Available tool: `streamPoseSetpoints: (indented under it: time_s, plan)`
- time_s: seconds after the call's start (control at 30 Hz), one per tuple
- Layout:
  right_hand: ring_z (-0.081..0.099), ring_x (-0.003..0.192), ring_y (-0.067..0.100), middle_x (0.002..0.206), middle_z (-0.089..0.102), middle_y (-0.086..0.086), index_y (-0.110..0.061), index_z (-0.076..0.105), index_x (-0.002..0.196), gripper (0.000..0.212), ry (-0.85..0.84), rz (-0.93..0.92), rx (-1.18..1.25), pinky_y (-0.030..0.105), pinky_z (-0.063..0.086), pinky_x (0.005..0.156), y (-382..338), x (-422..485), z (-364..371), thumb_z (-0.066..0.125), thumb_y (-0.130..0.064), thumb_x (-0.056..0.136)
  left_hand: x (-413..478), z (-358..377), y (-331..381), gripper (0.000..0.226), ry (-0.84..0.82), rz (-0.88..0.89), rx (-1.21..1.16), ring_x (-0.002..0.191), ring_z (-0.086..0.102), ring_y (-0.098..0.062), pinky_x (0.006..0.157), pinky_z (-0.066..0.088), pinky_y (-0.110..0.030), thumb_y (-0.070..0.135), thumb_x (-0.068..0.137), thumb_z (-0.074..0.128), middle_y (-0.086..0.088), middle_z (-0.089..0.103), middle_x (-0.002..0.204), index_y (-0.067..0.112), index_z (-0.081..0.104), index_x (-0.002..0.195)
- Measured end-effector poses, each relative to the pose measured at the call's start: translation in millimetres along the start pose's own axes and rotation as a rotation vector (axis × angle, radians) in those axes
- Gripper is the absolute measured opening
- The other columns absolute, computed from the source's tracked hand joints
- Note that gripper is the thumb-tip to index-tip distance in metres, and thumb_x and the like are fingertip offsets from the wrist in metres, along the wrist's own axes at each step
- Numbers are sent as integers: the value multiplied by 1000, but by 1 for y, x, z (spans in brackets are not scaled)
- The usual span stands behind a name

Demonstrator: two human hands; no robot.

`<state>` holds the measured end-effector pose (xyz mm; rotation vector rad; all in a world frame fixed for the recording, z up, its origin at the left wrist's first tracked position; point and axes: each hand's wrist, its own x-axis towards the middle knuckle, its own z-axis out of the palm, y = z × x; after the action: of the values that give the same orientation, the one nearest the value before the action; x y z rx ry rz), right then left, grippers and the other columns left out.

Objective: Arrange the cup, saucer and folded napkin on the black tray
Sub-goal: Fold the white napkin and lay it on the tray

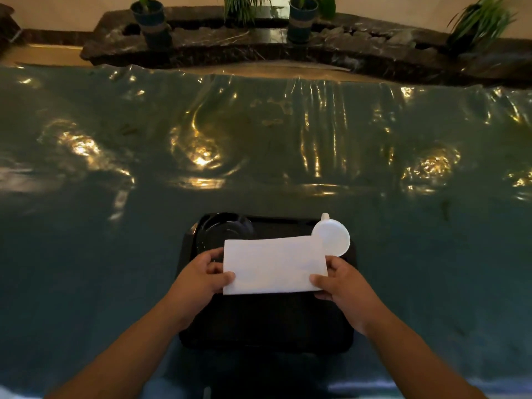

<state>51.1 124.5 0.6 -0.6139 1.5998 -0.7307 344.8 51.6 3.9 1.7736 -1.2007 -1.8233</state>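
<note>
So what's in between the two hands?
The white folded napkin stretches between them. The left hand pinches one short end and the right hand the other, above the black tray. The head view shows it.

The place looks like a dimly lit dining or lounge room, perhaps a restaurant or home. A surface (259, 145) under a glossy plastic cover reflects warm lamps, and a dark marble ledge (259, 44) behind carries potted plants (149, 15).
</note>
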Motion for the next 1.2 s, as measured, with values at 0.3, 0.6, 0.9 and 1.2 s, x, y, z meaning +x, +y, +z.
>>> streamPoseSetpoints:
  time_s: [0.3, 0.6, 0.9, 1.2]
  plan:
    - [72, 86, 20, 98, 78, 3, -18, 72, 104, 9, 31, 87, -189, 38, 60, 71, 43, -5, 14, 68, -23, 98, -7, 17, -34, 9, 92, -67, 107, 97, 71, -20, 83, 59, -38, 26, 99, 68, 1, 75, 105, 25, 71, 107]
    - [57, 95, 24, 108, 60, 1, -20, 57, 121, 40, 271, -396, -1142, 39, 54, 78, 69, -11, 20, 61, -41, 87, -8, 21, -75, 47, 313, 183, 728, 104, 59, -18, 82, 51, -34, 34, 87, 74, 1, 57, 120, 22, 55, 129]
    - [39, 145, 35, 158, 45, 11, -26, 41, 154, 66, 134, -622, -1322, 50, 34, 114, 106, 1, 39, 49, -49, 92, 9, 46, -110, 63, 64, 644, 1281, 143, 47, -28, 116, 32, -46, 62, 92, 52, -6, 44, 161, 27, 50, 145]
    - [35, 149, 34, 163, 39, 9, -32, 50, 147, 56, 46, -612, -1366, 53, 34, 115, 114, 10, 30, 51, -46, 92, 30, 32, -126, 60, 10, 700, 1369, 146, 44, -25, 117, 22, -45, 59, 94, 48, -4, 42, 162, 29, 49, 146]
